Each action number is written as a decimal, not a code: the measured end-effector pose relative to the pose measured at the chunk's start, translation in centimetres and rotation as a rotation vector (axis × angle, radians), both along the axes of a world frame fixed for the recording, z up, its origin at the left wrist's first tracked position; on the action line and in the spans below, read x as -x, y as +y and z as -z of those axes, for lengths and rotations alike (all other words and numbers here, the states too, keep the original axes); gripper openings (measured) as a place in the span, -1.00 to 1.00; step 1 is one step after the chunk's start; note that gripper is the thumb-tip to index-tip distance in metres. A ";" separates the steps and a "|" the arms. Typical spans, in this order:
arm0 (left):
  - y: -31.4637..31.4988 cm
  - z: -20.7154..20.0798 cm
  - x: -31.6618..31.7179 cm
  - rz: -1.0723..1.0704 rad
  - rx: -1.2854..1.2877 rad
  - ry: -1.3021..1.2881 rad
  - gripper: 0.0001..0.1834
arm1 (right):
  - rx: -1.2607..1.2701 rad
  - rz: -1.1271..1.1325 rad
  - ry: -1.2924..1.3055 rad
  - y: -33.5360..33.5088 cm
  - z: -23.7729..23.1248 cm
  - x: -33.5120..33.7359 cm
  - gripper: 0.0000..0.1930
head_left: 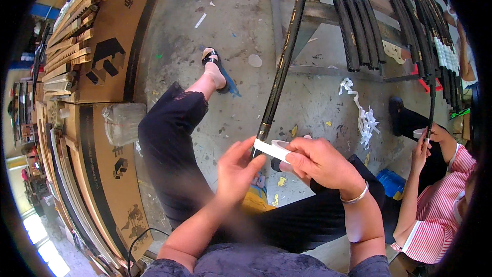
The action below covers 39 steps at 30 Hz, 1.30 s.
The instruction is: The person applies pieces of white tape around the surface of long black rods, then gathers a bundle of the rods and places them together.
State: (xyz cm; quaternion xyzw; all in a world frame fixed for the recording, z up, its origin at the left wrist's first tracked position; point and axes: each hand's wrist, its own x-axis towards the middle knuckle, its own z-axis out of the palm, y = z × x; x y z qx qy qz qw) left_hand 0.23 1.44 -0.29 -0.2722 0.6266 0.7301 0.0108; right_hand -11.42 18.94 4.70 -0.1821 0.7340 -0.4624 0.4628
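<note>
A long black rod (283,66) with gold markings slants from the top of the view down to my hands. My left hand (237,170) pinches its lower end, thumb and forefinger closed over the start of a white tape strip (270,150). That strip lies across the rod and stretches over to my right hand (324,163). The fingers of my right hand are closed on a roll of white tape (281,144), which they partly cover. The rod's bottom tip is partly hidden behind my left hand.
Black rods with white-wrapped sections (349,25) rest on a rusty metal frame (328,15). Tape scraps (367,123) litter the floor. At right, a co-worker in a striped shirt (435,215) handles another rod. Cardboard boxes (115,56) and wooden strips (72,51) stand at left.
</note>
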 end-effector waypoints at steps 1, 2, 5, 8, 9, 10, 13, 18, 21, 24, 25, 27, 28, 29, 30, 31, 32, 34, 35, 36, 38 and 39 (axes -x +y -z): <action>0.0 -0.1 0.0 -0.002 -0.020 -0.010 -0.56 | -0.004 -0.004 -0.005 0.0 0.0 0.0 -0.72; 0.0 -0.2 0.0 -0.002 -0.041 -0.020 -0.56 | -0.009 -0.007 -0.010 0.0 0.1 0.1 -0.72; -0.2 -0.3 -0.2 -0.002 -0.106 -0.043 -0.56 | -0.015 -0.019 -0.014 -0.1 -0.1 0.2 -0.72; -0.2 -0.1 -0.4 -0.005 -0.148 -0.038 -0.55 | -0.013 -0.021 -0.022 0.0 0.0 0.3 -0.72; -0.2 0.0 -0.4 -0.007 -0.145 -0.028 -0.55 | -0.012 -0.019 -0.022 0.0 -0.1 0.3 -0.72; -0.2 0.1 -0.5 -0.011 -0.140 -0.018 -0.55 | -0.009 -0.019 -0.022 -0.1 -0.2 0.3 -0.72; -0.1 -0.3 -0.3 -0.023 -0.205 -0.041 -0.57 | -0.008 -0.018 -0.031 -0.1 -0.1 0.2 -0.72; -0.2 -0.1 -0.5 -0.026 -0.221 -0.059 -0.57 | -0.012 -0.017 -0.022 -0.1 0.0 0.2 -0.72; -0.1 -0.2 -0.4 -0.026 -0.211 -0.055 -0.60 | -0.020 -0.012 -0.016 -0.1 -0.2 0.1 -0.71; -0.1 -0.2 -0.4 -0.022 -0.209 -0.037 -0.67 | -0.026 -0.021 -0.024 0.0 -0.1 0.3 -0.70; -0.2 -0.2 -0.4 -0.020 -0.214 -0.031 -0.69 | -0.028 -0.025 -0.020 -0.1 -0.1 0.3 -0.70; -0.4 -0.2 -0.6 -0.001 -0.241 -0.036 -0.71 | -0.033 -0.025 -0.019 -0.2 -0.2 0.3 -0.70; -0.5 -0.1 -0.6 0.009 -0.256 -0.038 -0.72 | -0.038 -0.021 -0.020 -0.2 -0.2 0.3 -0.70; -0.5 -0.2 -0.6 0.016 -0.260 -0.035 -0.72 | -0.043 -0.016 -0.022 -0.2 -0.3 0.3 -0.70; -0.5 -0.2 -0.6 0.023 -0.265 -0.031 -0.72 | -0.040 -0.015 -0.009 -0.2 -0.3 0.3 -0.70; -0.6 -0.1 -0.6 0.028 -0.266 -0.028 -0.72 | -0.033 -0.016 0.003 -0.2 -0.3 0.3 -0.71; -0.6 -0.2 -0.6 0.029 -0.265 -0.024 -0.71 | -0.027 -0.017 0.014 -0.3 -0.3 0.3 -0.71; -0.7 -0.2 -0.7 0.034 -0.266 -0.018 -0.70 | -0.029 -0.024 0.025 -0.3 -0.2 0.2 -0.71; -0.7 -0.2 -0.7 0.032 -0.270 -0.021 -0.70 | -0.033 -0.028 0.030 -0.4 -0.2 0.2 -0.71; -0.7 -0.1 -0.7 0.030 -0.273 -0.025 -0.70 | -0.032 -0.027 0.025 -0.4 -0.2 0.3 -0.71; -0.7 -0.2 -0.7 0.025 -0.278 -0.034 -0.70 | -0.025 -0.024 0.018 -0.4 -0.3 0.3 -0.71; -0.7 -0.3 -0.7 0.020 -0.281 -0.041 -0.69 | -0.027 -0.023 0.017 -0.4 -0.3 0.3 -0.71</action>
